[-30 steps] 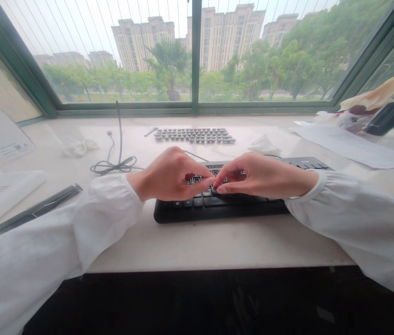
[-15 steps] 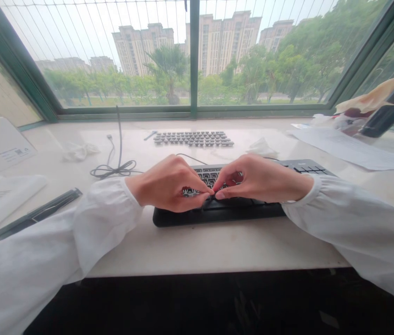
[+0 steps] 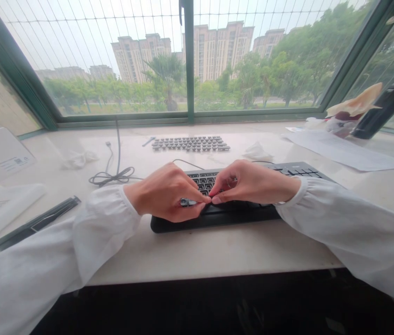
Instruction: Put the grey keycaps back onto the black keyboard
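Note:
A black keyboard (image 3: 218, 219) lies on the pale countertop, with many of its keycaps off and the bare sockets showing in its left and middle part. Above it my left hand (image 3: 171, 191) is closed in a pinch, thumb and index finger low over the front key rows. Fingertip to fingertip with it, my right hand (image 3: 256, 182) pinches too, its other fingers curled. Whatever sits between the fingertips is dark and too small to make out. Several loose dark keycaps (image 3: 190, 144) stand in rows behind the keyboard.
A small blue-grey tool (image 3: 148, 141) lies beside the keycaps. At left are a coiled cable (image 3: 111, 177), a dark flat strip (image 3: 36, 222) and a white box (image 3: 3, 151). Paper sheets (image 3: 349, 151) lie at right, near a dark upright object (image 3: 383, 111). The window closes off the back.
The whole view has shifted slightly, with the scene sitting a little lower. Both hands keep their pinches over the same part of the keyboard, fingertips still together.

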Demonstrator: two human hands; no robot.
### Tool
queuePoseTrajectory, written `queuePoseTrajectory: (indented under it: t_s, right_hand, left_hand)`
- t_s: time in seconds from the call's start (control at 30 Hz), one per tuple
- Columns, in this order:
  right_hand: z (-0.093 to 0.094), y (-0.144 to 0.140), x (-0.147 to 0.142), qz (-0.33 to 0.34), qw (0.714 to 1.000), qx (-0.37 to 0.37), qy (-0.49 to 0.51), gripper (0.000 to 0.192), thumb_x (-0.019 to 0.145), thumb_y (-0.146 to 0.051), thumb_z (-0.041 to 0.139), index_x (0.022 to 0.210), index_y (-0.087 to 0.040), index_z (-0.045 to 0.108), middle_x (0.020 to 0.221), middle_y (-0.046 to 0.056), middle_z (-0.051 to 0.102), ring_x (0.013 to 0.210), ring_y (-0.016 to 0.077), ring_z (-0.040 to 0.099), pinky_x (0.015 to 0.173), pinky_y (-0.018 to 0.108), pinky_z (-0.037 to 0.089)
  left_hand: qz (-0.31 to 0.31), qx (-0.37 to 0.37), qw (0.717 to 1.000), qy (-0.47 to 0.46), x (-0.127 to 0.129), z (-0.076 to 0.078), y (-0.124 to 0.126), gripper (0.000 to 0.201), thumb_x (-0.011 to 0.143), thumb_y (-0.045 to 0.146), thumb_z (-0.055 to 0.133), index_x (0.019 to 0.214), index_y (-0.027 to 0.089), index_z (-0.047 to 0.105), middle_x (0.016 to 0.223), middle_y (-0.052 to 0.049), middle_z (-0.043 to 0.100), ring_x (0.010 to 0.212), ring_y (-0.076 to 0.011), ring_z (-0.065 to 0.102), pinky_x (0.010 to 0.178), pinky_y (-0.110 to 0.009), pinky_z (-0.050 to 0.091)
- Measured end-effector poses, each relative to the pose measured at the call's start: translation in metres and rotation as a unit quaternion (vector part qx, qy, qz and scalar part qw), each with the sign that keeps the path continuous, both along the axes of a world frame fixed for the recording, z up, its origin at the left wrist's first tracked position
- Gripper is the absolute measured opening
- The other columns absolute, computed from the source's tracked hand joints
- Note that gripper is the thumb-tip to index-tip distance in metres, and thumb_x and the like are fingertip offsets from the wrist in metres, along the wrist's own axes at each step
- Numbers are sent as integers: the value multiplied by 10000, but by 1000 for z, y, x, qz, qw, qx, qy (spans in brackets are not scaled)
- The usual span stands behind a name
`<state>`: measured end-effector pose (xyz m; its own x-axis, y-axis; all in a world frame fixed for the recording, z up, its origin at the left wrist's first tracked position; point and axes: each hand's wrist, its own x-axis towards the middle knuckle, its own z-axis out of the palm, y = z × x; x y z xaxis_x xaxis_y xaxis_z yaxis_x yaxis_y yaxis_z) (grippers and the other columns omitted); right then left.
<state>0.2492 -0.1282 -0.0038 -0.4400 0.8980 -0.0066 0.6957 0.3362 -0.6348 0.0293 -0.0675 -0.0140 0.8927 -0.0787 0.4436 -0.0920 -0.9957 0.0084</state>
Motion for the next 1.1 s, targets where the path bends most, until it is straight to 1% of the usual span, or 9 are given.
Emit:
queuePoseTrajectory:
  t_s: [0.27, 0.43, 0.53, 0.67, 0.83, 1.0, 1.1]
  right_hand:
    - [-6, 6, 5, 15, 999, -24, 21, 406, 746, -537, 658, 896, -174, 761, 680, 17, 629, 619, 128, 503, 548, 262, 335]
    - [-7, 8, 4, 12, 1000, -25, 9, 411, 748, -536, 660, 916, -168, 732, 644, 0, 558, 597, 116, 461, 527, 246, 315]
    - [-8, 9, 4, 11, 999, -38, 17, 405, 744, -529, 670, 926, -169, 706, 621, -23, 505, 584, 106, 433, 520, 241, 300]
    - [-11, 11, 4, 3, 997, -65, 47, 390, 713, -518, 705, 881, -170, 649, 618, -44, 484, 578, 97, 411, 515, 239, 282]
    - [-13, 11, 2, 4, 992, -91, 84, 400, 682, -525, 725, 809, -180, 565, 620, -58, 474, 577, 92, 394, 528, 242, 276]
    - [-13, 11, 2, 5, 992, -91, 90, 404, 671, -502, 743, 752, -187, 502, 614, -71, 429, 568, 82, 346, 531, 242, 251]
    - [-13, 11, 2, 7, 993, -85, 85, 395, 683, -490, 736, 743, -188, 489, 605, -74, 414, 567, 80, 329, 530, 239, 239]
  left_hand:
    - [5, 1, 1000, 5, 0, 0, -4, 198, 803, 209, 556, 833, 235, 751, 542, 31, 650, 405, -72, 526, 409, -220, 361]
    - [8, 4, 1000, 4, 0, -1, -4, 194, 804, 209, 556, 813, 227, 749, 562, 23, 660, 422, -78, 533, 412, -225, 359]
    - [13, -2, 1000, 8, -1, -1, -5, 200, 813, 209, 551, 797, 220, 749, 547, 17, 650, 427, -82, 528, 413, -226, 347]
    - [15, 0, 1000, 7, -1, -1, -5, 201, 815, 207, 548, 805, 222, 749, 548, 14, 653, 424, -80, 525, 407, -224, 333]
    - [8, 42, 999, -21, -1, -5, -1, 190, 814, 221, 554, 788, 221, 742, 518, 24, 622, 405, -74, 500, 391, -234, 300]
    - [13, 62, 998, -27, 0, -7, 0, 219, 820, 226, 548, 664, 202, 700, 487, 28, 588, 396, -65, 473, 390, -234, 282]
    - [11, 78, 996, -33, 0, -7, 0, 226, 825, 225, 541, 656, 202, 689, 485, 38, 578, 389, -58, 460, 389, -236, 276]
